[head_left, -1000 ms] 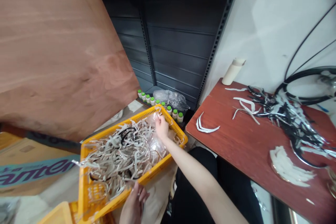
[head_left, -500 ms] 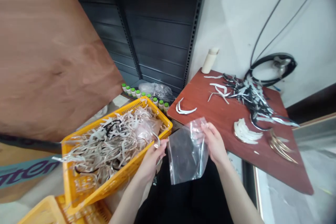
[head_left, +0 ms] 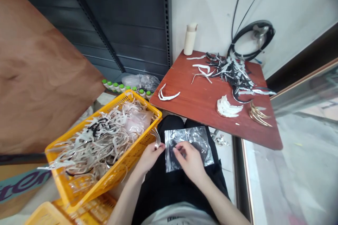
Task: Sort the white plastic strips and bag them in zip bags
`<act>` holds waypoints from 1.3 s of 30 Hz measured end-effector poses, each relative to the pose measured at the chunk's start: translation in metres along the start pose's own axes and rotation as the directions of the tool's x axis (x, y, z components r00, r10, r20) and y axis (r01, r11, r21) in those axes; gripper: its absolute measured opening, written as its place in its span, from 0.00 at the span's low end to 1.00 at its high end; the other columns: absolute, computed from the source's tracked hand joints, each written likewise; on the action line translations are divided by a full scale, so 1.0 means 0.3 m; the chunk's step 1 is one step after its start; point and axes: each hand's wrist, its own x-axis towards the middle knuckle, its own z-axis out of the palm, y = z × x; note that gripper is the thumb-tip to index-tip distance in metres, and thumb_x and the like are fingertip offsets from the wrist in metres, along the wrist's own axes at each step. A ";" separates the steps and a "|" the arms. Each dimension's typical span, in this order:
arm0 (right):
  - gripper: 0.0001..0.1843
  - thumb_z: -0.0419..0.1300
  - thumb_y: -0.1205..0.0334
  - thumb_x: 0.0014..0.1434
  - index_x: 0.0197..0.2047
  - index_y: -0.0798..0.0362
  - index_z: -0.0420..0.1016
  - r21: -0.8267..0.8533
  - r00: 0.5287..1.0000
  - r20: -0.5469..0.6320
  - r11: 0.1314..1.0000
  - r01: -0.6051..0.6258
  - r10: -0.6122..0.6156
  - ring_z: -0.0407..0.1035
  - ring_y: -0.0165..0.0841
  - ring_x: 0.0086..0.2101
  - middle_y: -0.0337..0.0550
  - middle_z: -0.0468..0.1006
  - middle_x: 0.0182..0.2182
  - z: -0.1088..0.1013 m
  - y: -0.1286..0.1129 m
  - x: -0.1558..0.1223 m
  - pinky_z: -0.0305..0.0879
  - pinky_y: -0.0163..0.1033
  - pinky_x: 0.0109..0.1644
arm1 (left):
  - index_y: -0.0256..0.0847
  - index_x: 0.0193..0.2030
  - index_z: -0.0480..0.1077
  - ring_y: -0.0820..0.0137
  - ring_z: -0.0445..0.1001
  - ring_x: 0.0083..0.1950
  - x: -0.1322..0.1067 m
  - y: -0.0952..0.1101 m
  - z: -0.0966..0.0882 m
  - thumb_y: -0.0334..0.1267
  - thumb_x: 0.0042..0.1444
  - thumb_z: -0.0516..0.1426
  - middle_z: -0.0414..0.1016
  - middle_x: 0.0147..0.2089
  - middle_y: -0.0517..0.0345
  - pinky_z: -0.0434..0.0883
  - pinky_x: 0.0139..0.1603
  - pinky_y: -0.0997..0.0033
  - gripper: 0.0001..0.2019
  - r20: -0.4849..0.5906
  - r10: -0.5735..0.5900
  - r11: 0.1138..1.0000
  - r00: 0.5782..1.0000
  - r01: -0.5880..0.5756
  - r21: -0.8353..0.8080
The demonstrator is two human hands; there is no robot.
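Note:
A clear plastic bag (head_left: 195, 140) lies across my lap. My right hand (head_left: 190, 160) rests on the bag with its fingers pinched at the bag's left part. My left hand (head_left: 150, 153) is closed at the bag's left edge and grips a few thin silvery strips (head_left: 157, 140) that stick up from it. To the left stands a yellow basket (head_left: 79, 190) filled with several pale curved strips (head_left: 100, 140), a black ring and crumpled clear bags.
A red-brown table (head_left: 206, 105) on the right bears white curved pieces (head_left: 227, 107), gold ones (head_left: 257, 114), a black-and-silver tangle (head_left: 232, 72) and a cream bottle (head_left: 190, 38). Small green-capped bottles (head_left: 118, 87) line the floor by a dark shelf. A plywood board (head_left: 39, 84) leans left.
My right hand took a clear bag from the basket and both hands brought it down flat onto my lap. The view swung right, away from the basket.

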 end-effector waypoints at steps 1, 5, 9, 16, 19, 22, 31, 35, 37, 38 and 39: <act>0.05 0.56 0.59 0.64 0.40 0.49 0.71 0.022 0.999 0.051 1.000 0.004 -0.005 0.71 0.35 0.36 0.40 0.75 0.36 0.034 -0.018 0.006 0.66 0.39 0.43 | 0.39 0.31 0.75 0.65 0.69 0.32 -0.004 0.006 0.001 0.48 0.55 0.57 0.73 0.28 0.58 0.63 0.37 0.69 0.15 0.032 0.011 1.000 0.999 -0.011 0.000; 0.04 0.57 0.61 0.62 0.40 0.50 0.69 0.099 0.993 0.117 0.995 -0.005 -0.006 0.72 0.34 0.35 0.40 0.76 0.36 0.117 -0.051 0.026 0.67 0.38 0.42 | 0.38 0.36 0.77 0.64 0.72 0.37 -0.024 0.009 0.005 0.46 0.57 0.56 0.77 0.34 0.54 0.65 0.40 0.68 0.14 0.113 0.104 0.995 0.988 -0.103 -0.019; 0.06 0.56 0.58 0.63 0.39 0.51 0.68 0.198 0.991 0.125 0.978 -0.069 0.045 0.71 0.33 0.34 0.40 0.75 0.34 0.118 -0.059 0.025 0.67 0.36 0.40 | 0.38 0.38 0.77 0.65 0.72 0.36 -0.053 0.016 0.005 0.45 0.57 0.57 0.77 0.34 0.54 0.66 0.40 0.69 0.13 0.100 0.141 0.990 0.985 -0.139 -0.023; 0.14 0.57 0.50 0.63 0.33 0.50 0.62 0.245 0.978 0.181 0.958 -0.147 0.104 0.63 0.29 0.24 0.33 0.67 0.24 0.061 -0.103 0.017 0.59 0.33 0.28 | 0.39 0.35 0.73 0.69 0.68 0.33 -0.124 0.110 0.003 0.46 0.60 0.56 0.72 0.31 0.60 0.64 0.36 0.73 0.13 0.077 0.174 0.985 0.982 -0.171 -0.035; 0.14 0.56 0.50 0.63 0.34 0.50 0.61 0.244 0.976 0.196 0.959 -0.142 0.094 0.64 0.29 0.25 0.34 0.69 0.25 0.036 -0.141 0.017 0.59 0.32 0.28 | 0.38 0.32 0.71 0.70 0.67 0.33 -0.146 0.150 0.005 0.47 0.60 0.56 0.71 0.31 0.60 0.64 0.35 0.74 0.14 0.087 0.197 0.980 0.976 -0.196 -0.027; 0.10 0.53 0.53 0.66 0.36 0.50 0.62 0.212 0.977 0.203 0.971 -0.109 0.065 0.67 0.30 0.26 0.36 0.71 0.26 0.013 -0.167 0.019 0.60 0.32 0.30 | 0.38 0.33 0.70 0.70 0.66 0.33 -0.162 0.178 0.007 0.47 0.61 0.55 0.70 0.31 0.60 0.64 0.36 0.73 0.14 0.105 0.224 0.974 0.969 -0.225 -0.009; 0.11 0.49 0.55 0.68 0.37 0.50 0.67 0.138 0.971 0.225 0.989 0.056 -0.086 0.70 0.32 0.28 0.38 0.73 0.27 -0.016 -0.182 0.061 0.64 0.33 0.32 | 0.42 0.31 0.70 0.70 0.62 0.26 -0.201 0.190 -0.003 0.52 0.57 0.55 0.65 0.23 0.62 0.59 0.29 0.71 0.15 -0.154 0.155 0.988 0.976 -0.156 0.004; 0.11 0.51 0.54 0.67 0.37 0.50 0.69 0.162 0.943 0.292 0.980 0.113 -0.157 0.71 0.32 0.27 0.39 0.75 0.28 0.016 -0.215 0.101 0.65 0.33 0.31 | 0.42 0.29 0.68 0.70 0.62 0.27 -0.249 0.177 -0.029 0.54 0.58 0.54 0.64 0.24 0.61 0.60 0.30 0.71 0.17 -0.285 0.151 0.988 0.947 -0.154 0.010; 0.11 0.52 0.54 0.66 0.37 0.50 0.68 0.177 0.917 0.343 0.973 0.148 -0.202 0.72 0.32 0.27 0.39 0.76 0.28 0.045 -0.240 0.121 0.66 0.33 0.32 | 0.42 0.26 0.65 0.71 0.60 0.27 -0.286 0.150 -0.054 0.54 0.59 0.53 0.62 0.23 0.61 0.59 0.29 0.71 0.19 -0.341 0.127 0.990 0.931 -0.139 -0.009; 0.11 0.52 0.54 0.66 0.37 0.50 0.68 0.188 0.903 0.366 0.968 0.165 -0.225 0.73 0.33 0.28 0.39 0.76 0.28 0.062 -0.252 0.129 0.67 0.34 0.33 | 0.41 0.25 0.63 0.71 0.59 0.26 -0.308 0.127 -0.072 0.54 0.60 0.52 0.60 0.23 0.62 0.59 0.29 0.72 0.20 -0.384 0.109 0.992 0.917 -0.126 -0.019; 0.10 0.52 0.54 0.66 0.37 0.50 0.68 0.204 0.889 0.385 0.962 0.180 -0.248 0.73 0.33 0.29 0.40 0.77 0.29 0.080 -0.265 0.135 0.68 0.34 0.34 | 0.41 0.24 0.61 0.72 0.59 0.26 -0.334 0.095 -0.094 0.54 0.60 0.52 0.59 0.23 0.62 0.58 0.28 0.72 0.20 -0.439 0.084 0.994 0.894 -0.106 -0.025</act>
